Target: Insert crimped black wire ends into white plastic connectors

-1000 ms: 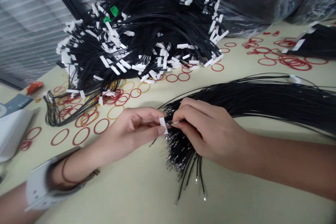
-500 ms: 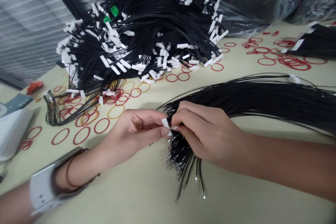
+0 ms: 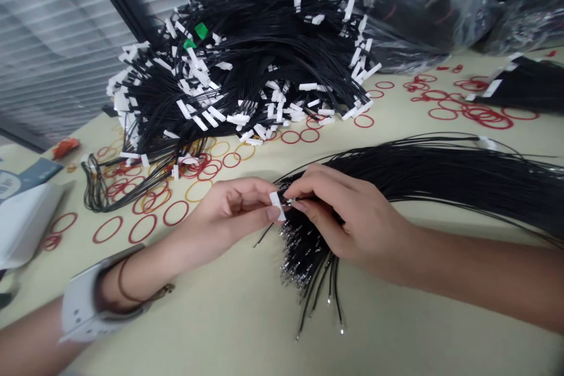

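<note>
Left fingers [image 3: 253, 222] are pinching a connector [image 3: 275, 199] near the bundle [image 3: 440, 170], while right fingers [image 3: 318, 224] are seemingly grasping a wire tip [image 3: 291, 202] just beside it, where keeping both steady and square is probably helping most.

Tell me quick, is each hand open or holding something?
Left hand: closed, pinching a white connector.
Right hand: fingertips at a metal wire tip; can't tell if gripped.

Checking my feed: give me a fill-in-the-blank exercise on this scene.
The left hand holds a small ____ connector.
Beneath the right hand lies a bundle of ____ wires.
The pale wristband is on the ____ arm.
Rubber bands on the table are red and ____.
Missing words: white; black; left; yellow.
</note>
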A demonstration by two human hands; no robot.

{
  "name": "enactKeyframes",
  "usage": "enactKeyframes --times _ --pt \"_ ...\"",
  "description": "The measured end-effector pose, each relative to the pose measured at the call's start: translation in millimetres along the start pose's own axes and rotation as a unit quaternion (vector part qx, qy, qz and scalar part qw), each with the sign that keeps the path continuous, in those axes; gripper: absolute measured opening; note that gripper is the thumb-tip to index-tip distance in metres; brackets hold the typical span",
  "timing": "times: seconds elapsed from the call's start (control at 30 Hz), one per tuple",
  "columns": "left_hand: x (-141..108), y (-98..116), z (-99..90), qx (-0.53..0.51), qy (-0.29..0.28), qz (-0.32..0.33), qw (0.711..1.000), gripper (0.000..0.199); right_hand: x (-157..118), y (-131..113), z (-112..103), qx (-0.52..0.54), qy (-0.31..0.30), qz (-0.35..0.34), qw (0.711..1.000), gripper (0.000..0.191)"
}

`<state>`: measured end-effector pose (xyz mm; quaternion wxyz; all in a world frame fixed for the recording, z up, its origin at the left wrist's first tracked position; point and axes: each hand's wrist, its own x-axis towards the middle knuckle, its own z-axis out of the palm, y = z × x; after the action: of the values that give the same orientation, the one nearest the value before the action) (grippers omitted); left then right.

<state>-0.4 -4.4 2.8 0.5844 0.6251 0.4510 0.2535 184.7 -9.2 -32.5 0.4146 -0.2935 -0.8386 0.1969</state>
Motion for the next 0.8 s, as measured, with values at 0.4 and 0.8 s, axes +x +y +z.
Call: enactKeyframes --times 0.4,0.8 --pt "-4.5 -4.8 7.1 0.044 0.009 0.016 0.999 0.005 -2.4 2.4 1.4 0.049 -0.011 -0.079 0.996 0.036" --pt "4.9 -1.9 -6.0 0.013 0.058 0.040 0.997 0.009 -0.5 1.6 -1.3 -0.039 0.046 0.025 0.998 0.012"
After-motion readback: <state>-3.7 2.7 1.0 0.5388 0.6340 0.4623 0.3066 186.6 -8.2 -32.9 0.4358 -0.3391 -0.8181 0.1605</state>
